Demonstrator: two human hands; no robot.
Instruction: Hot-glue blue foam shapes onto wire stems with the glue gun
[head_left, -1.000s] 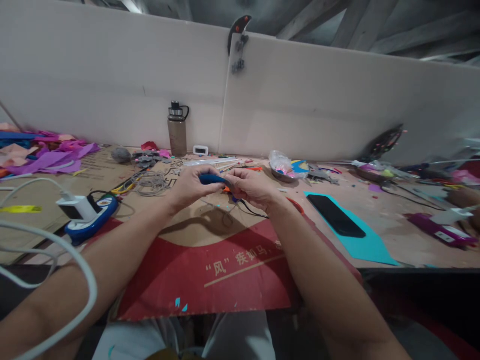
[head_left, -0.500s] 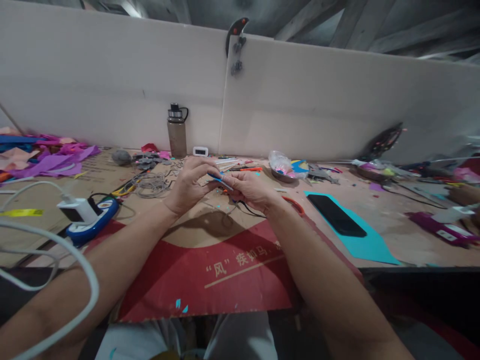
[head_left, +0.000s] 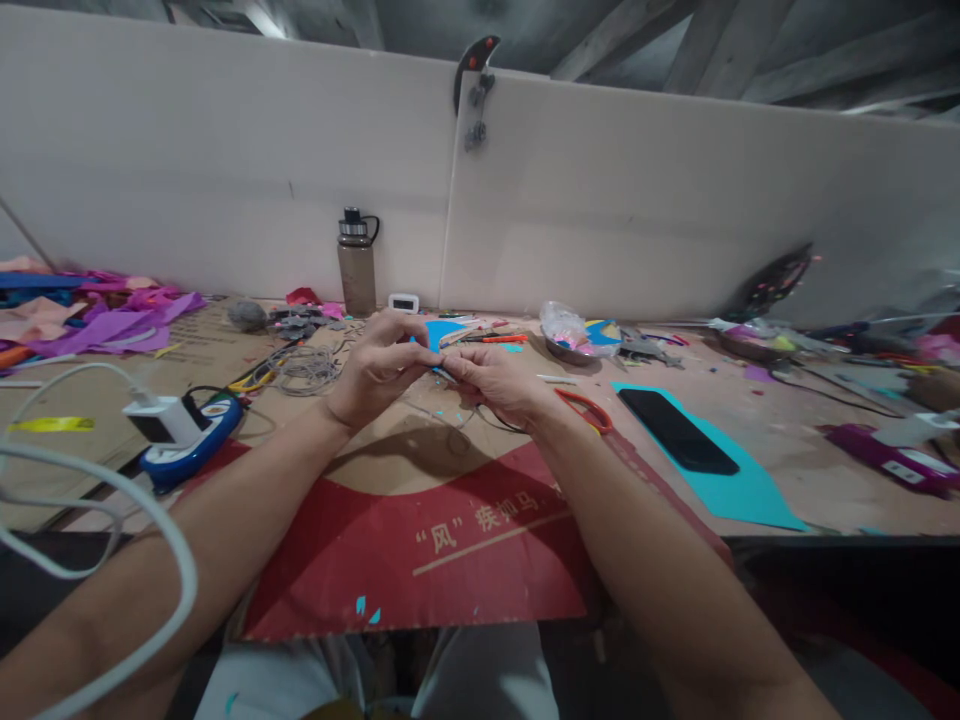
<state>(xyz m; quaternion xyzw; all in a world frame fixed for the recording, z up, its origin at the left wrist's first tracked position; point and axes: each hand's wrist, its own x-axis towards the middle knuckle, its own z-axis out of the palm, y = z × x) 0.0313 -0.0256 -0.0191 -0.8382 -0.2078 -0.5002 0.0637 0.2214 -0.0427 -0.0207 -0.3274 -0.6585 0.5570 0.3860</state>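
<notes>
My left hand (head_left: 379,365) and my right hand (head_left: 491,380) meet above the middle of the cardboard-covered table (head_left: 420,450). Both pinch a small blue paper piece (head_left: 439,335) between thumb and fingertips; most of it stands up behind the fingers. Red-handled scissors (head_left: 585,408) lie just right of my right wrist. A black cable runs under my right hand.
A black phone (head_left: 677,430) rests on a turquoise sheet (head_left: 739,485) to the right. A white charger on a blue power strip (head_left: 180,440) sits left, with white cables. A water bottle (head_left: 356,262), grey string (head_left: 304,368), purple paper scraps (head_left: 97,315) and a bowl with a bag (head_left: 566,335) lie farther back.
The blue piece lay flat and dark between my hands; it has since been turned and worked at my fingertips, and more bright blue now shows behind my fingers. My hands rose slightly.
</notes>
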